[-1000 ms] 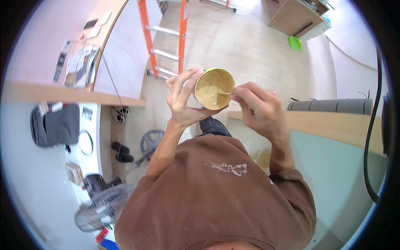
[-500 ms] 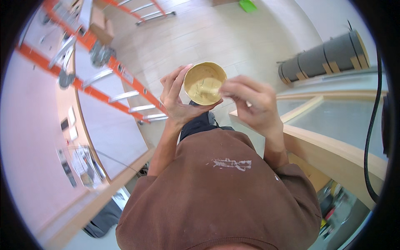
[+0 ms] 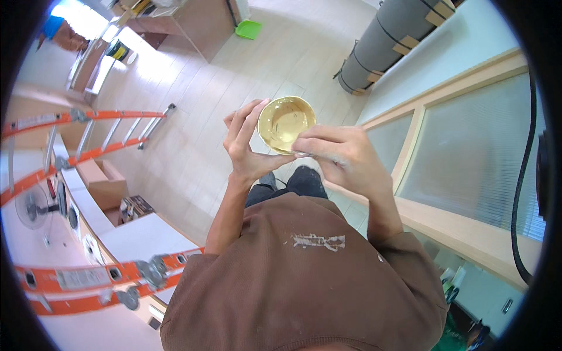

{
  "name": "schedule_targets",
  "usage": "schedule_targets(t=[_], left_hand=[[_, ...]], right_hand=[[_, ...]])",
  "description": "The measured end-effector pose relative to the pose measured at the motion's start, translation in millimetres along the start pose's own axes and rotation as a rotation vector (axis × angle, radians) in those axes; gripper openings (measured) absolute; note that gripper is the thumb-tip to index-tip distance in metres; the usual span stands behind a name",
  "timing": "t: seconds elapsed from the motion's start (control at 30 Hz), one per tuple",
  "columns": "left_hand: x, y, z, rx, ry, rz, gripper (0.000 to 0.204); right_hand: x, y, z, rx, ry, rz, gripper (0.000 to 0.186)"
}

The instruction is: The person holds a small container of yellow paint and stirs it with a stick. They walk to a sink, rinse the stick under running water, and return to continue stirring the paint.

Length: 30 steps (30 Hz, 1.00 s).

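Note:
A round, pale yellow cup [image 3: 270, 139] with a smeared yellowish coating inside is held up in front of me, its open mouth facing me. My left hand [image 3: 246, 137] wraps its left side, thumb under the lower rim and fingers along the far side. At the lower right rim, my right hand [image 3: 345, 155] has its fingers pinched together and whitish smears on them. Whatever those fingers grip is mostly hidden behind them and the rim.
Orange ladders [image 3: 96, 153] stand at the left beside a white-topped counter [image 3: 140, 237] and an open cardboard box [image 3: 104, 182]. To the right is a wood-framed glass panel [image 3: 468, 149], with a strapped grey roll [image 3: 380, 44] beyond. A green dustpan [image 3: 249, 29] lies far ahead.
My view has turned, and the ladders and glass panel have shifted in it. My right hand has moved from over the cup's mouth, where a pale blurred tool showed, to its lower rim.

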<state>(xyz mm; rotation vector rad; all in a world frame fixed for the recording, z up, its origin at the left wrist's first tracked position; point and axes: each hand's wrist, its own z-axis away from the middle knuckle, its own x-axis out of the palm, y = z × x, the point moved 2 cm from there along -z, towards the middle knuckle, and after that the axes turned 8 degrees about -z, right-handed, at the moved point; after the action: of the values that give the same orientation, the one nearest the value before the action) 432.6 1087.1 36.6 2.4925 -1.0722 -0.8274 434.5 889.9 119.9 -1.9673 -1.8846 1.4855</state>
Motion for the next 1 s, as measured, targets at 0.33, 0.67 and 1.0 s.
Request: schedule_targets(t=[0.33,0.67,1.0], left_hand=[[84.2,-82.3,-93.0,0.068,-0.116,0.098,0.093],[161.9,-129.2,-176.0,0.019,-0.048,0.094,0.089],[165.4,-219.3,-238.1,-0.023,0.004,0.032,0.093]], right_hand=[[-26.5,86.6,-78.2,0.28,0.205,-0.023,0.013],[-90.6,190.3,-158.6,0.103,0.113,0.05,0.02],[-65.9,256.8,-270.0,-0.074,0.017,0.076,0.03]])
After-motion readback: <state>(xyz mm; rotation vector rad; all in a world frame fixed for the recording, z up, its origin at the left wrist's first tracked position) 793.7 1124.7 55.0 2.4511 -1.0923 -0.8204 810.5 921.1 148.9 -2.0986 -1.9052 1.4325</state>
